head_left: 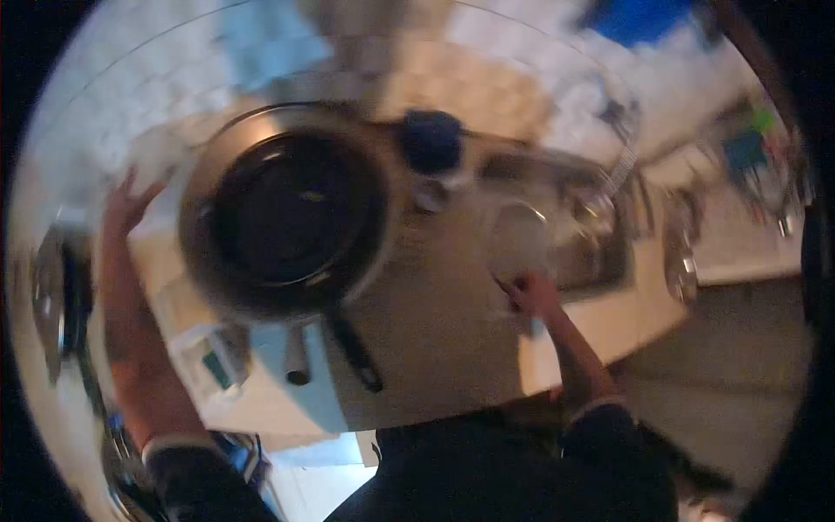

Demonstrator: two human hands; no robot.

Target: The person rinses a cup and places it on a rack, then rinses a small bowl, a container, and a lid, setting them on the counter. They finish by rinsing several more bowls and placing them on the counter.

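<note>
R grip round clear glass (blurry), L grip spread by dark pan.

My left forearm, bare below a dark sleeve, reaches toward ten o'clock; the left grip is spread, fingers apart. My right forearm reaches toward one o'clock; the right grip is curled closed. Both are blurred.
</note>
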